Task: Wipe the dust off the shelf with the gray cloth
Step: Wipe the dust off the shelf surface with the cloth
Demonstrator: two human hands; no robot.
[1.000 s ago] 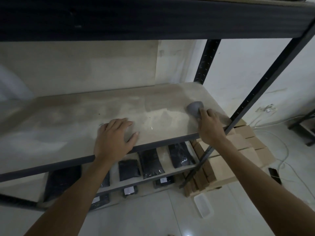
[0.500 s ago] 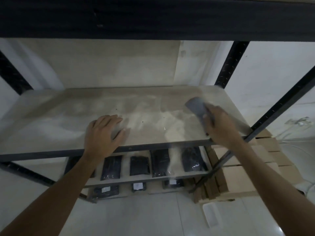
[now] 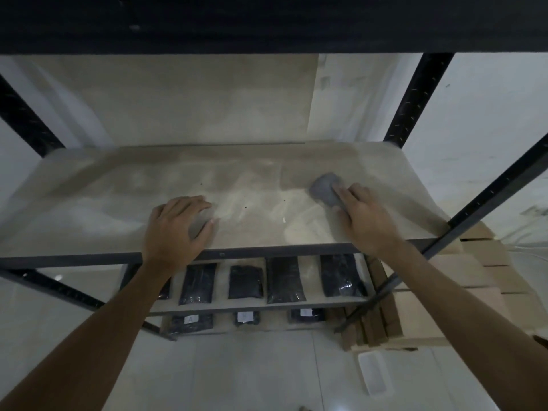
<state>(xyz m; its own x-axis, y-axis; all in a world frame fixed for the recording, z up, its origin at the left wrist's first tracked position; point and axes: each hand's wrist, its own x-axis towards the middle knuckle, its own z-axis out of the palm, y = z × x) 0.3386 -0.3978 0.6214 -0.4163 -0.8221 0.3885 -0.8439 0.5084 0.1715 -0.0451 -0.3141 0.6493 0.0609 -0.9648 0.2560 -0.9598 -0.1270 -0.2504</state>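
Head view
Right hand [image 3: 366, 215]: fingers pressing the gray cloth [image 3: 326, 189] flat near the shelf's [image 3: 89, 209] right edge; cloth has slid inward, toward the back.
Left hand [image 3: 178, 229]: spread flat at the front edge, bracing.
Meaning: pale dust remains mid-shelf; wiping continues.

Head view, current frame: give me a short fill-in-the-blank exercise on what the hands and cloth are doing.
1. The gray cloth is pressed on the shelf by the ____ hand.
2. The left hand lies ____ on the shelf, holding nothing.
3. The black bags sit on the shelf ____ the dusty one.

Missing words: right; flat; below
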